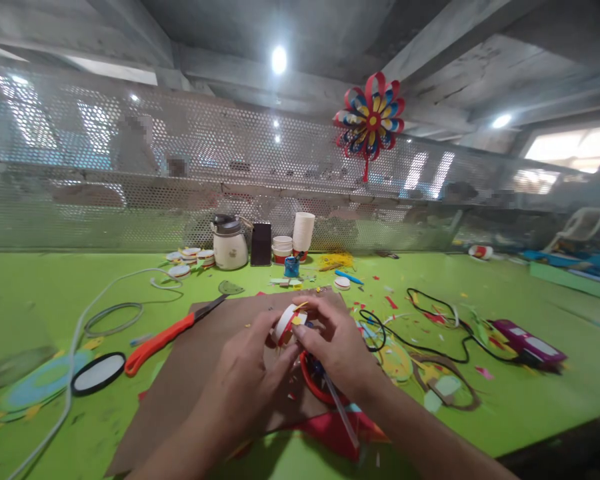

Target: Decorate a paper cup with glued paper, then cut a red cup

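Both hands meet over a brown board, around a small round white paper piece (pixel 284 325) with red and yellow on its face. My left hand (pixel 253 363) grips its left rim between thumb and fingers. The thumb and fingertips of my right hand (pixel 333 340) pinch the yellow and red side. Below the right hand lie a red curved loop (pixel 313 383) and a clear thin stick (pixel 343 413); the hand partly hides them, and I cannot tell whether they are joined. The brown board (pixel 190 387) lies under both hands.
A utility knife with an orange handle (pixel 165 337) lies left, beside a black-rimmed disc (pixel 99 373) and a white cable (pixel 75 333). Behind stand a jug (pixel 230 247), paper cups (pixel 303 230) and a blue jar (pixel 291 267). A black cord (pixel 430 350), purple device (pixel 530 343) and paper scraps lie right.
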`<state>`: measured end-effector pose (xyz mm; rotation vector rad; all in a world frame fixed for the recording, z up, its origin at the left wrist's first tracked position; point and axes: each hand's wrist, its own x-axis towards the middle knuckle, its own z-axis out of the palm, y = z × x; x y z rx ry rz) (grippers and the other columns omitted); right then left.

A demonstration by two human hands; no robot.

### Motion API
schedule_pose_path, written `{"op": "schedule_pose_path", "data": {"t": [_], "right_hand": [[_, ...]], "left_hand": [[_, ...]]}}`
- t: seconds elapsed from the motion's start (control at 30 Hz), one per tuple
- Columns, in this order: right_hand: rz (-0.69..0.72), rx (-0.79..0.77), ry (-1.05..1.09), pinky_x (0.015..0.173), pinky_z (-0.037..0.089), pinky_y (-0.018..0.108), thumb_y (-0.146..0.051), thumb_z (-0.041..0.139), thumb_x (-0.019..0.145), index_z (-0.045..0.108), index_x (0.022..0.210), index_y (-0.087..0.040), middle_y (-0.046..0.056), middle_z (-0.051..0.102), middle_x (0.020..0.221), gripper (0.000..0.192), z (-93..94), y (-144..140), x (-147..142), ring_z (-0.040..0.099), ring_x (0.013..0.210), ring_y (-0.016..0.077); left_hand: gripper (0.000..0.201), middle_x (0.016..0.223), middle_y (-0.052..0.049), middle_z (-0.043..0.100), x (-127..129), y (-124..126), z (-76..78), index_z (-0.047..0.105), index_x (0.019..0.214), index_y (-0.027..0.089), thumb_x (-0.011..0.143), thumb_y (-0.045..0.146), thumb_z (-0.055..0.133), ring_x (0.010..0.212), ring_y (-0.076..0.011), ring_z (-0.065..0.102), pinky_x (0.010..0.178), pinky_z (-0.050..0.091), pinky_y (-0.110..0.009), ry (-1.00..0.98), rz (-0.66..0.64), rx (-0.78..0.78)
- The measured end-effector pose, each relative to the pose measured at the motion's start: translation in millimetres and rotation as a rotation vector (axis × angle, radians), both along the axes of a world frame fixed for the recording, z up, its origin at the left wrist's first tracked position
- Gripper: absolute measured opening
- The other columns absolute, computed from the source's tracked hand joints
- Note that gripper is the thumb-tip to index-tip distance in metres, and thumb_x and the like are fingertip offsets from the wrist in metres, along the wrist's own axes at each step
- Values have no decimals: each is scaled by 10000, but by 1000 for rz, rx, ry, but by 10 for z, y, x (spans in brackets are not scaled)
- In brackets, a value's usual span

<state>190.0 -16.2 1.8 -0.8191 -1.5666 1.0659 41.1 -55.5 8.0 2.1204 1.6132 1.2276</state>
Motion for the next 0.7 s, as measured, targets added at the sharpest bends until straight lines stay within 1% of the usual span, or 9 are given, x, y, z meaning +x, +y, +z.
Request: {"op": "schedule_pose_path", "data": {"t": [0.2, 0.33, 0.53, 0.7], "right_hand": [[-12, -6, -20, 795, 528, 316, -205, 610, 748, 620, 1092, -203, 64, 629, 1094, 345, -19, 4, -9, 627, 971, 196], [-15, -20, -51, 782, 522, 321, -222, 603, 737, 611, 1093, -188, 69, 633, 1083, 358, -6, 7, -8, 626, 935, 191], [-10, -33, -73, 734, 519, 311, -217, 598, 720, 596, 1115, -167, 65, 637, 1021, 398, 29, 3, 0, 618, 811, 170], [-2, -28, -70, 747, 521, 328, -217, 613, 728, 593, 1128, -162, 67, 645, 1005, 404, 19, 15, 14, 624, 837, 186]], "left_hand": [[227, 766, 7, 684, 6, -1, 22, 619, 1033, 240, 867, 383, 559, 709, -189, 655, 659, 473, -276, -28, -9, -39], [253, 829, 7, 717, -6, 26, 6, 622, 1073, 236, 859, 363, 577, 721, -171, 659, 649, 480, -257, -103, -60, -99], [283, 920, -8, 734, -36, 57, -31, 604, 1105, 236, 861, 379, 588, 817, -177, 685, 705, 513, -266, -205, -118, -198], [270, 924, -10, 733, -35, 74, -10, 603, 1105, 227, 867, 354, 591, 810, -178, 687, 705, 522, -276, -205, -151, -210]]}}
